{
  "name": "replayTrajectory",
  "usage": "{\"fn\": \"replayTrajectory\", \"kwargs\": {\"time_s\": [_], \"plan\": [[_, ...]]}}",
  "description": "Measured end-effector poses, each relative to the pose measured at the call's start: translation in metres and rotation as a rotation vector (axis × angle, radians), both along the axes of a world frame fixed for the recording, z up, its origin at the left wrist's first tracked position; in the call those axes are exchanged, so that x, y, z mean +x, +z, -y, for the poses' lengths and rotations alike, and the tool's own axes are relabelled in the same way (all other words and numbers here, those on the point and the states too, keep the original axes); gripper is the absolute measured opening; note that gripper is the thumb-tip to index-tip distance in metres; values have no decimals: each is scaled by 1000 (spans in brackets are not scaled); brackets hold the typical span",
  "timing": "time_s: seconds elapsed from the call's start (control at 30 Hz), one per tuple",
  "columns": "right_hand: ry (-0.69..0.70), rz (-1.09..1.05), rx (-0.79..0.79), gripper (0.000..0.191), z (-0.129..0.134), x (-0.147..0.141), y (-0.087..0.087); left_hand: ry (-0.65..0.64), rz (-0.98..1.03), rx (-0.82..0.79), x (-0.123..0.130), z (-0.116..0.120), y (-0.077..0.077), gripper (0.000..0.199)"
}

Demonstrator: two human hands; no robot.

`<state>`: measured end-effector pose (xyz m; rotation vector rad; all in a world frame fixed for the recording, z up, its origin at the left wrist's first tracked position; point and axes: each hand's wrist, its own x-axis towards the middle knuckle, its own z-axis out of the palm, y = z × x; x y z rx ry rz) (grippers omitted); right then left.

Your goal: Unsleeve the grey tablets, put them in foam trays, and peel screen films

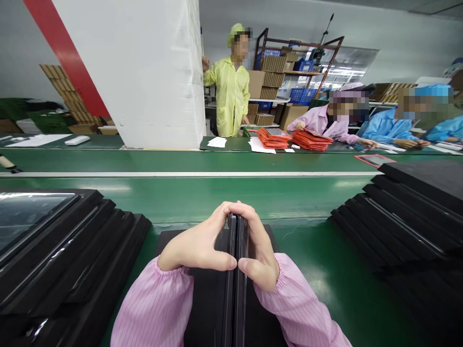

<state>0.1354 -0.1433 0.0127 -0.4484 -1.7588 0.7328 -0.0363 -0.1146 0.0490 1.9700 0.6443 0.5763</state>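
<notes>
- Fanned stacks of black trays lie at the left [65,255] and right [408,217] of the green bench [202,197].
- Orange stacks [289,138] sit on the far side.
- A person in a yellow coat [229,94] stands beside a white-wrapped pillar [144,72].
- Cardboard boxes fill a shelf [289,72].

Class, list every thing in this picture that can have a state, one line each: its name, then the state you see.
Two thin black flat panels: upright on edge, pressed face to face between both hands.
Left hand: closed on the panels' left side.
Right hand: closed on the panels' right side.
Left stack of black frames: fanned, lying flat.
Right stack of black frames: fanned, lying flat.
Orange flat pieces: piled on the far bench.
</notes>
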Motion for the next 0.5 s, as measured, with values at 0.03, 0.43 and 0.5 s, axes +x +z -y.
{"fn": "replayTrajectory", "kwargs": {"time_s": [0.03,0.43,0.5], "plan": [[-7,-12,1,59,1,-1,0,-3,8,7,1,1,1,82],[-160,-128,-17,41,10,-9,6,85,53,23,11,15,9,49],[-184,-143,-25,40,10,-9,6,114,60,-4,14,17,10,49]]}}
